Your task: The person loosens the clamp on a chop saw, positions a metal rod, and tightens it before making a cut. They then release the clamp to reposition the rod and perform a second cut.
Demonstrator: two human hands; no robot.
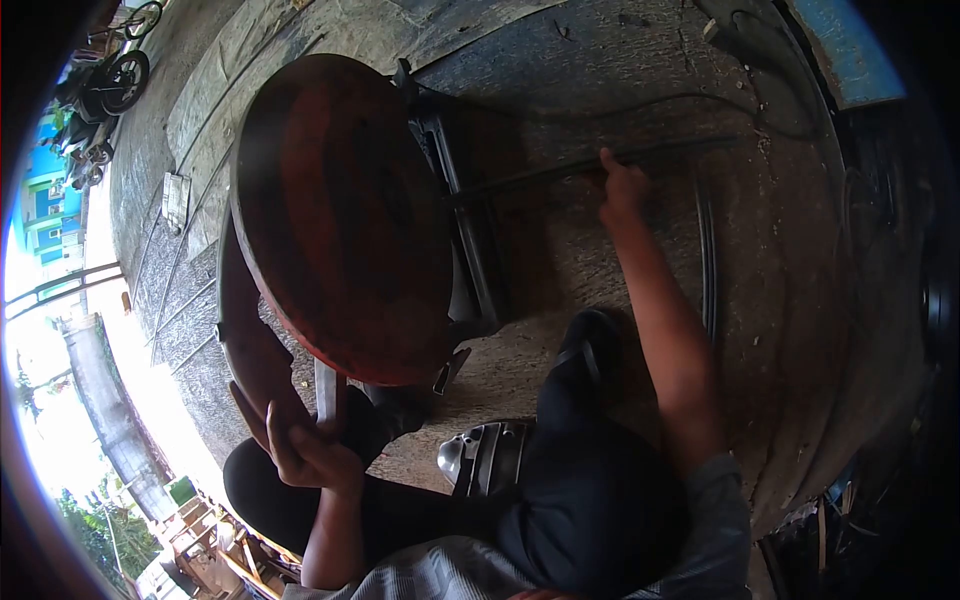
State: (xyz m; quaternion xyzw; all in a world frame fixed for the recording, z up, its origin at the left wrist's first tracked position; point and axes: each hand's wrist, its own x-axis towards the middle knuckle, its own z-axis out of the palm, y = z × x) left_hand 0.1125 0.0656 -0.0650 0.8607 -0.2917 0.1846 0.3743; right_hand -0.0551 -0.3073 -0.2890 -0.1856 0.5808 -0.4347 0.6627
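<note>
A large cut-off saw with a round red and dark guard (350, 220) stands on the floor in front of me. My left hand (315, 455) is low at its near side, fingers curled around the lower end of a dark curved part (255, 345), which looks like the saw's handle piece. The grip is partly hidden. Close by that hand is a short grey bar (328, 390). My right hand (625, 190) closes on a long thin dark metal bar (545, 180), which runs from the saw's base (465, 220) out to the right.
Other thin metal bars (708, 260) lie on the rough floor right of my forearm. A dark cable (660, 98) curves across the far floor. Between my legs sits a shiny metal tool or part (485, 455). Parked motorcycles (105, 95) stand at upper left.
</note>
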